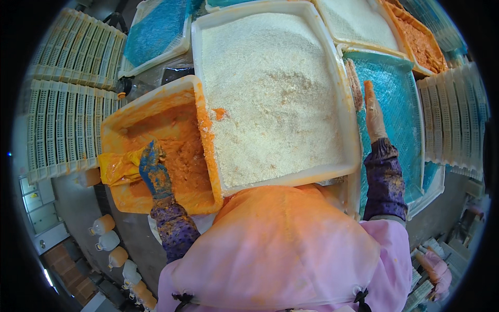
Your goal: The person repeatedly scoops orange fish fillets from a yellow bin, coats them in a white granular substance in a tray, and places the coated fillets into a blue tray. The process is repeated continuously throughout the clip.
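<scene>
My left hand [155, 169], in a blue glove smeared with orange batter, is over the orange-stained tub [156, 103] of wet orange mixture [181, 160]. Its fingers meet a yellow plastic bag or cloth [121, 167] that lies over the tub's left rim; whether they grip it is unclear. A large white tray [353, 148] of pale crumbs [273, 101] stands before me, with an orange piece [219, 113] at its left side. My right hand [374, 111], in a thin pale glove, is held flat, fingers together and orange at the tips, over a teal-lined tray [403, 105]. A breaded strip [354, 84] lies along that tray's left edge.
Stacked white perforated trays [64, 128] stand at left, and more trays [450, 121] at right. Beyond are a blue-lined tray [156, 35], another crumb tray [360, 23] and an orange-filled tub [421, 41]. Several plastic jugs [107, 240] stand on the floor. Another person [434, 271] is at lower right.
</scene>
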A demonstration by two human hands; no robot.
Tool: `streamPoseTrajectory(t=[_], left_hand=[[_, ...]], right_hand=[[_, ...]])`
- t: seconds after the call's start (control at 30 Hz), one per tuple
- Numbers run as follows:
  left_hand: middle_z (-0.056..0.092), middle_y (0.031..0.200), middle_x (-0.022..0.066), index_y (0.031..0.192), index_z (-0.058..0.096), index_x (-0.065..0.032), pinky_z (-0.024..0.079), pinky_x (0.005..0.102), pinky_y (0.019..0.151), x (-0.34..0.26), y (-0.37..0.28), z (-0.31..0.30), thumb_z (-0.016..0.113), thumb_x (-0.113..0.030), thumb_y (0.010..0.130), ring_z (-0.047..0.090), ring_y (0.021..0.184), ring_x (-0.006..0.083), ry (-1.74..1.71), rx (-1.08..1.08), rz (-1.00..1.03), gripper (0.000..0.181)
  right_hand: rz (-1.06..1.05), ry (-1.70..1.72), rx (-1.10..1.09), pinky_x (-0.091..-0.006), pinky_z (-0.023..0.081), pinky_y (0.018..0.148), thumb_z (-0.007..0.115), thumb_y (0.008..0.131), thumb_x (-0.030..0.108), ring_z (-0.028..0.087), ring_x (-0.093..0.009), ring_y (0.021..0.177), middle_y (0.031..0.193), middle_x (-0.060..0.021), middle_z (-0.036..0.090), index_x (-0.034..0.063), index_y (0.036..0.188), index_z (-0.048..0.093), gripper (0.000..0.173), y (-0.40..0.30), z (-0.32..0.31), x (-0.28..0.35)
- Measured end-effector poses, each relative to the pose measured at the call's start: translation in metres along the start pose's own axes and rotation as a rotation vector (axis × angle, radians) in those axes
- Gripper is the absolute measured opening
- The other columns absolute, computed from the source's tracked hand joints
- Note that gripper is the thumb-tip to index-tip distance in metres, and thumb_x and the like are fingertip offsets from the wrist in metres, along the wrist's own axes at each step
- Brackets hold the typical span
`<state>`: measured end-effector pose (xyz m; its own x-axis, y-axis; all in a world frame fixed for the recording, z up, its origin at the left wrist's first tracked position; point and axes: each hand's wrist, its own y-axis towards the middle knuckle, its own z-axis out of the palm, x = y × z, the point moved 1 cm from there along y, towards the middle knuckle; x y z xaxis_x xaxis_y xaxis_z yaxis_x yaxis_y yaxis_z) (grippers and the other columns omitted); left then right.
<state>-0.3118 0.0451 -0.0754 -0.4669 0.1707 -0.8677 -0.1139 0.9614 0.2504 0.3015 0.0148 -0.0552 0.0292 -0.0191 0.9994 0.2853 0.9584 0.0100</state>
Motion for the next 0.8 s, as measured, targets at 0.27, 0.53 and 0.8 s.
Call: streamPoseTrajectory(t=[0.27, 0.53, 0.8], left_hand=[[0.071, 0.110, 0.0078, 0.120, 0.070, 0.0014, 0.052, 0.0273, 0.076, -0.184, 0.051, 0.008, 0.067, -0.010, 0.095, 0.065, 0.091, 0.0147, -0.246, 0.517, -0.276, 0.027], [0.074, 0.102, 0.0159, 0.101, 0.076, -0.0015, 0.054, 0.0365, 0.081, -0.127, 0.076, 0.143, 0.072, -0.006, 0.085, 0.070, 0.094, 0.0268, 0.440, 0.844, 0.220, 0.017], [0.074, 0.100, 0.0141, 0.095, 0.078, -0.0086, 0.054, 0.0418, 0.086, -0.103, 0.077, 0.168, 0.071, -0.004, 0.077, 0.069, 0.098, 0.0328, 0.869, 0.634, 0.520, 0.020]], right_hand=[[-0.085, -0.359, 0.117, -0.0371, 0.037, 0.115, 0.044, 0.109, 0.034, 0.049, -0.027, 0.138, 0.146, -0.0164, 0.055, 0.0027, 0.146, 0.051, 0.049, -0.045, 0.104, -0.029], [0.191, -0.365, 0.166, -0.0352, 0.046, 0.102, 0.051, 0.106, 0.032, 0.062, -0.026, 0.119, 0.128, -0.0172, 0.067, 0.0026, 0.136, 0.059, 0.043, -0.042, 0.103, -0.061], [0.328, -0.739, 0.197, -0.0362, 0.049, 0.098, 0.067, 0.097, 0.028, 0.063, -0.029, 0.112, 0.117, -0.0195, 0.067, -0.0027, 0.126, 0.062, 0.042, -0.039, 0.115, -0.032]])
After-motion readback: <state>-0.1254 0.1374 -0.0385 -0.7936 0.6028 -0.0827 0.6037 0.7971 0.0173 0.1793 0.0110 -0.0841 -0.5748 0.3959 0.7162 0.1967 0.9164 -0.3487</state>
